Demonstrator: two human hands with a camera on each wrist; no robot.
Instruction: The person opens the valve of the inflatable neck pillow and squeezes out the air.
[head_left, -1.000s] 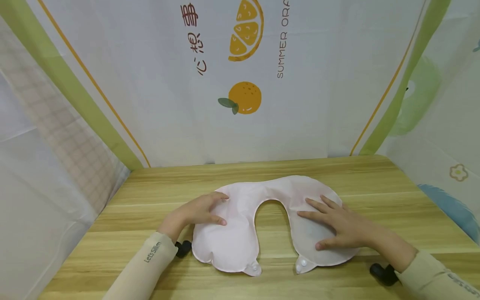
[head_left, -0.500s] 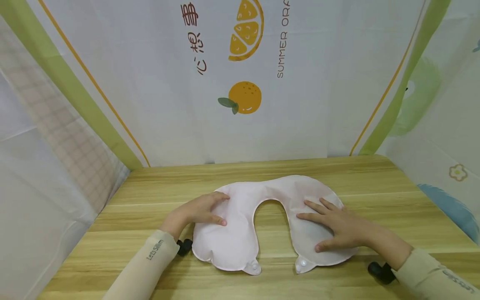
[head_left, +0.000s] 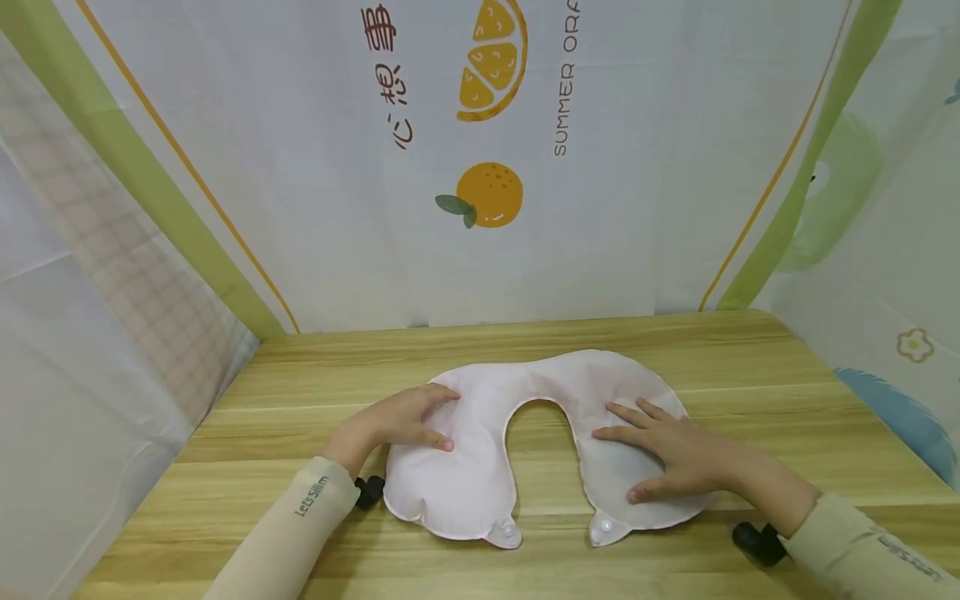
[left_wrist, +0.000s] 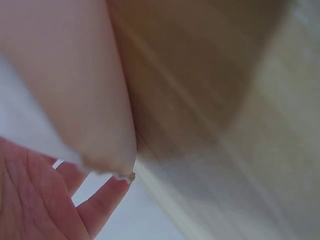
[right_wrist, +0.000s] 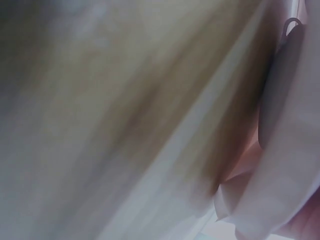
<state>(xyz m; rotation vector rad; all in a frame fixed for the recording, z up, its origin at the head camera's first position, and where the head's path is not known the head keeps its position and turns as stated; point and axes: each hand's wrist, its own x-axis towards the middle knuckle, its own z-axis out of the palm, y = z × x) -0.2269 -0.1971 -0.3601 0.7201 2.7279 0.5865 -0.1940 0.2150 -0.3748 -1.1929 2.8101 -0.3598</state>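
The wooden table point(head_left: 315, 533) bears a pale pink U-shaped neck pillow point(head_left: 480, 467), lying nearly flat under both palms, its two ends pointing toward the person. The left hand point(head_left: 401, 421) presses one lobe with straight fingers; the right hand point(head_left: 667, 454), fingers spread, presses the other. The pillow looks largely squeezed flat, though some puff seems left near the snap tabs point(head_left: 510, 531).

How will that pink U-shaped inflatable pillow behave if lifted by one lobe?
Probably floppy: the pillow lies nearly flat under the left hand and right hand, so it seems mostly deflated. Likely light for its size, being thin film with little bulk. The smooth surface may slip on the wooden table. It should not roll.
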